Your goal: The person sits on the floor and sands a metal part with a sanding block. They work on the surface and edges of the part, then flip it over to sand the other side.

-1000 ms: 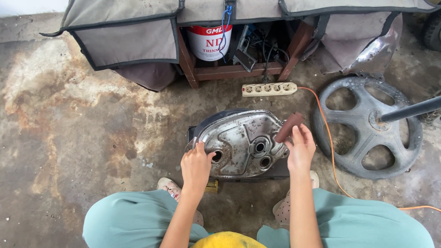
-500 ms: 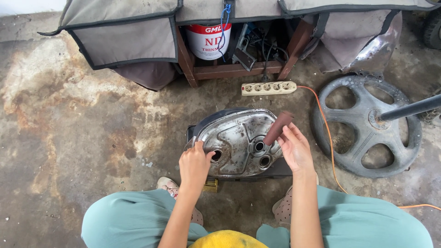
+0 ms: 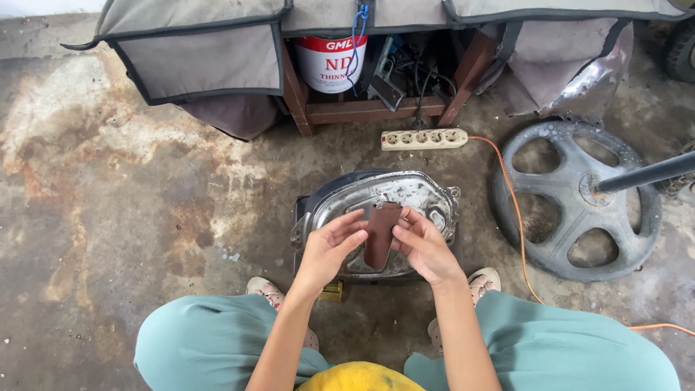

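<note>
Stained concrete floor (image 3: pixel 145 217), a metal engine cover (image 3: pixel 376 195) lying between the person's feet.
Both hands, left hand (image 3: pixel 329 246) and right hand (image 3: pixel 423 246), pinch a brown sandpaper strip (image 3: pixel 381 233) above the cover, fingers partly curled, apparently folding it.

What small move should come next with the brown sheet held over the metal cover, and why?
Probably fold or regrip the brown abrasive sheet, then lower it onto the metal cover. Both the left hand and the right hand pinch the sheet above the cover, so it hangs bent and is not pressed to the metal; neither hand steadies the cover.
</note>
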